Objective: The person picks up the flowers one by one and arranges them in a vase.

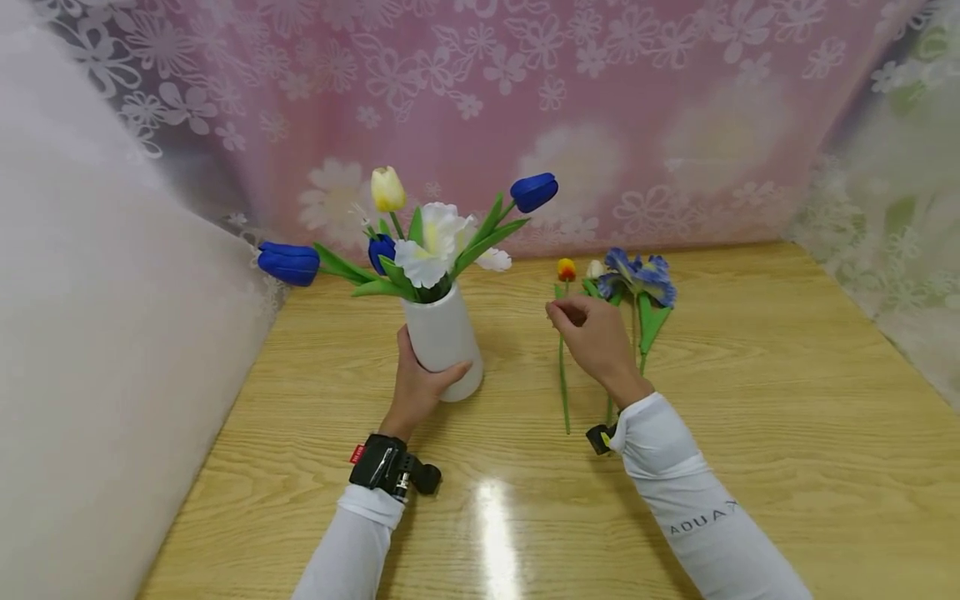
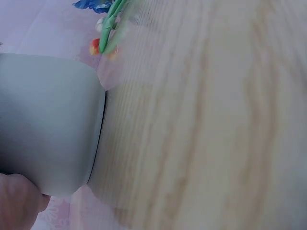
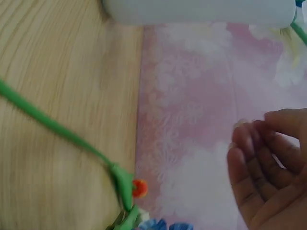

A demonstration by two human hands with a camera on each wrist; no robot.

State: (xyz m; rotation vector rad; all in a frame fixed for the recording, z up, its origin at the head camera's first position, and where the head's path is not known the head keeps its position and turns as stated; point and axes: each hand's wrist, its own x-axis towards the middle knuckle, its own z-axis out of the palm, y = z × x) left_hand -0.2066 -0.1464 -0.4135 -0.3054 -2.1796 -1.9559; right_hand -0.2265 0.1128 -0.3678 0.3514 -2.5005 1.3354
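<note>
A white vase [image 1: 442, 342] stands on the table, and my left hand [image 1: 417, 383] grips its lower side with the thumb across the front. Blue tulips [image 1: 288, 263], a pale yellow tulip [image 1: 387, 189] and a white ruffled flower [image 1: 427, 254] rise from it. My right hand [image 1: 600, 337] hovers over the loose stems, fingers bent loosely and nothing held. Beneath it lie an orange tulip [image 1: 566, 269], a small white bud [image 1: 596, 269] and a blue-violet iris [image 1: 652, 282]. In the right wrist view, the right hand [image 3: 273, 177] has bent fingers with the thumb close to them.
The wooden table [image 1: 787, 400] runs back to a pink floral curtain [image 1: 480, 100]. A white wall [image 1: 112, 333] borders the left side, and a pale patterned curtain [image 1: 900, 250] the right. Each wrist wears a small camera.
</note>
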